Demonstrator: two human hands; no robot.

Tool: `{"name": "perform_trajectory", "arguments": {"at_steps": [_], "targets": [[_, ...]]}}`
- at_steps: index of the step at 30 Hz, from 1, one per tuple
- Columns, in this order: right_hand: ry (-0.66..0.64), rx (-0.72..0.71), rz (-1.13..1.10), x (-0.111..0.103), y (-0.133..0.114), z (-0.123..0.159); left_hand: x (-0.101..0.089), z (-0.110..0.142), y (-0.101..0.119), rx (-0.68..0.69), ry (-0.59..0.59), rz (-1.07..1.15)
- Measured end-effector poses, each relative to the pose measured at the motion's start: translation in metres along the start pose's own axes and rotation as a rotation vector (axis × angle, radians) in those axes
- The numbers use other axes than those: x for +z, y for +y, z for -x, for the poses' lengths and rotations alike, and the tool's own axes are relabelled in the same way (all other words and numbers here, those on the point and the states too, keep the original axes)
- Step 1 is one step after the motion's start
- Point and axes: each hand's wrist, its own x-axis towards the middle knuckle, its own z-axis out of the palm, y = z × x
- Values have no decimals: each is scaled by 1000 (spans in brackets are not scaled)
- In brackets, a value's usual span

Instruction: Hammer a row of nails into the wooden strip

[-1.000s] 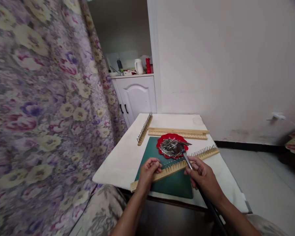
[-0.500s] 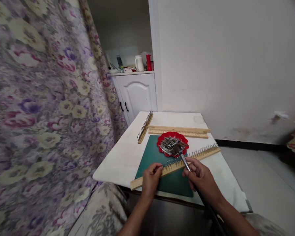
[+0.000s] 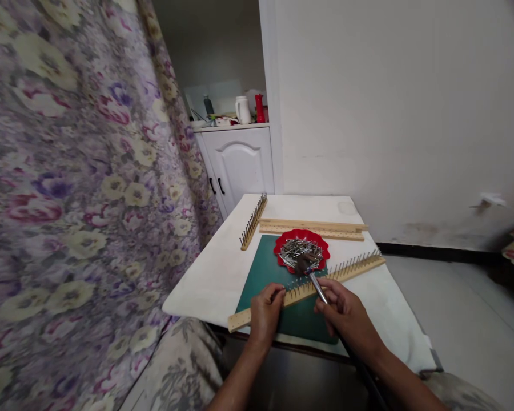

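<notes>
A wooden strip [image 3: 240,321] lies slantwise over a green mat [image 3: 257,268], with a row of upright nails along its right part and bare holes at its left end. My left hand [image 3: 266,314] rests on the strip, thumb and forefinger pinched at the end of the nail row on a nail mostly hidden by the fingertips. In my right hand [image 3: 346,314] is a hammer [image 3: 318,288], gripped by its shaft. The blurred dark hammer head hangs above the nails, in front of a red scalloped dish [image 3: 278,251] holding many loose nails [image 3: 297,249].
Another nail-studded strip [image 3: 253,221] lies at the table's back left. Behind the dish are more wooden strips [image 3: 312,227]. A white cloth covers the table [image 3: 209,279]. A floral curtain [image 3: 89,200] hangs at left; a white cabinet [image 3: 242,160] stands behind.
The hammer head has shifted slightly left and my right hand a little with it. My left hand stays at nearly the same place on the strip.
</notes>
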Motion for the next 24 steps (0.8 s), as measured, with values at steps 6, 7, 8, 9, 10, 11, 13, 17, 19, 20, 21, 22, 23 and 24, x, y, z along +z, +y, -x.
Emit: {"name": "perform_trajectory", "arguments": {"at_steps": [6,7,8,9,10,11,13,17,19,20,21,22,23,24], "targets": [[-14,17,-9,5,2,-1,-2,-1,1,3,-7,-20],[-16,14,-9,5,3,-1,-2,-1,0,2,-10,-22],[-16,11,-7,6,4,-1,-2,-1,0,1,-15,-22],[-16,10,-4,6,4,-1,-2,-1,0,0,-19,-23],[-17,11,-3,6,5,-1,-2,-1,-1,-3,-20,-25],[-19,14,-3,7,5,0,-2,-1,-2,-4,-19,-26],[-24,19,-4,6,5,0,-1,-2,-3,-1,-17,-33],[-34,19,4,7,5,0,-1,-1,-1,13,-4,-74],[-54,17,-2,9,5,1,-1,-1,2,18,1,-93],[-64,16,-6,10,5,1,-2,-1,3,18,1,-99],[-75,18,-9,11,5,1,-2,-1,4,16,-2,-103],[-84,21,-8,12,5,1,-3,-1,5,13,-6,-106],[-90,25,-3,14,4,2,-3,-2,6,11,-10,-107],[-98,29,6,15,4,2,-3,-2,6,10,-13,-107]]}}
